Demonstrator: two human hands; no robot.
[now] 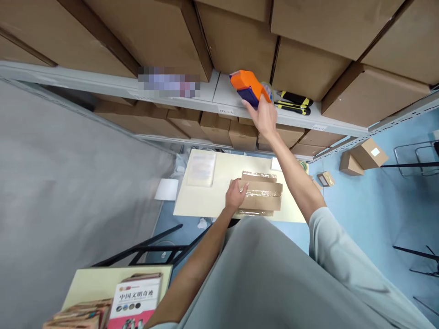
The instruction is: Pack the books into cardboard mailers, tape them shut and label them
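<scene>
My right hand (265,116) reaches up to the shelf, its fingers closed round an orange and dark-blue handheld tool (247,86). Its exact kind is not plain. Just behind that hand, part of a round tape roll (268,90) shows. Down at the table, my left hand (235,194) grips the left end of a cardboard box (260,203), thumb on top. Strips of shiny clear tape run along the box, which has flaps standing out at its front and back.
Yellow-and-black cutters (293,104) lie on the shelf edge (206,91), below large cartons (236,41). The cream table (202,203) also bears a clear plastic stack (201,169). Books (135,297) lie on a side table at lower left. Small boxes (366,155) sit on the blue floor.
</scene>
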